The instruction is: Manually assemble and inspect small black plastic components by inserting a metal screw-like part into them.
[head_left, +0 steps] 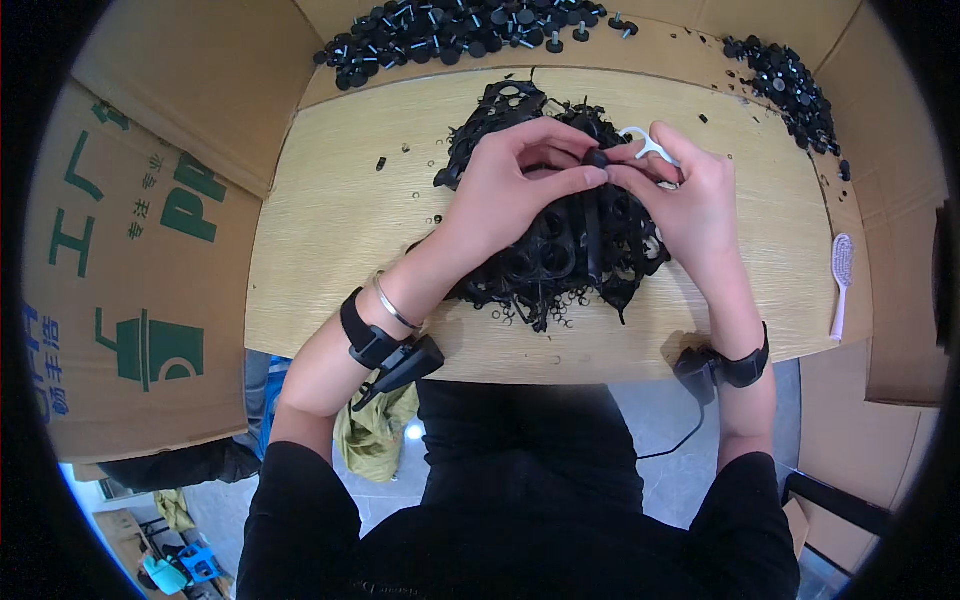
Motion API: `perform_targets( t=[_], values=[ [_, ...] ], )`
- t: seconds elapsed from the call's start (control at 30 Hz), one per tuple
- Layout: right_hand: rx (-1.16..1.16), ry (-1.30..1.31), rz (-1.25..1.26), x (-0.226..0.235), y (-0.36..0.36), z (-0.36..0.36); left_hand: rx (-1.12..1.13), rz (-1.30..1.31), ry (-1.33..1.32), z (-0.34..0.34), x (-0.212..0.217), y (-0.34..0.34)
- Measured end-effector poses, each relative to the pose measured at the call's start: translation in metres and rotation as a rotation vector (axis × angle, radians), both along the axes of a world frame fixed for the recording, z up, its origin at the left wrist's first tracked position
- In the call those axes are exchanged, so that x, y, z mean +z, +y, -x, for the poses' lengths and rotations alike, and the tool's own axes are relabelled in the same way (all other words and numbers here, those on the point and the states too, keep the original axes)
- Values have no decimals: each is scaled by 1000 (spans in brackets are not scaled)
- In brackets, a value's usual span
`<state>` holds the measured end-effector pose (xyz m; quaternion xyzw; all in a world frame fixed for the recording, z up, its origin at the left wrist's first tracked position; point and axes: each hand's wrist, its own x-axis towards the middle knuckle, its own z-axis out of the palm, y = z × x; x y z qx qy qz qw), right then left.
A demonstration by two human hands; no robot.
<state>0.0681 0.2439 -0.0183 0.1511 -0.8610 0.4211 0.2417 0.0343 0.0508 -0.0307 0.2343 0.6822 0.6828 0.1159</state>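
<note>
Wooden tabletop [330, 220], tangled black plastic sprue pile [560, 255], left hand [505, 190] and right hand [690, 200] pinching small black piece [597, 158]

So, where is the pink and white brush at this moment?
In the head view, the pink and white brush lies at the table's right edge, beside the cardboard wall, right of the right hand.

The surface [330, 230] looks like pale wood with a fine, matt grain. The webbed frames [560, 255] heaped on it are black plastic with a slight gloss, as are the small black pieces [450, 35]. The walls [160, 250] around are rough brown cardboard. A smooth metal bangle [393, 308] shines.
</note>
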Motion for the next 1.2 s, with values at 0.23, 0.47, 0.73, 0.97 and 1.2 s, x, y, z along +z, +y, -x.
perform_targets(
  t=[0.23,0.47,0.73,0.97,1.2],
  values=[
    [162,-459,340,15,15,0,-62,51,139,-8,13,1],
    [303,-606,786,18,20,3,-59,-183,352,-8,12,3],
    [104,-146,655,17,10,-4,77,-29,211,-4,9,1],
    [-14,141,680,14,17,2,68,-96,251,-3,9,1],
    [-118,348,743,18,30,8,40,-199,45,-2,8,0]
  ],
)
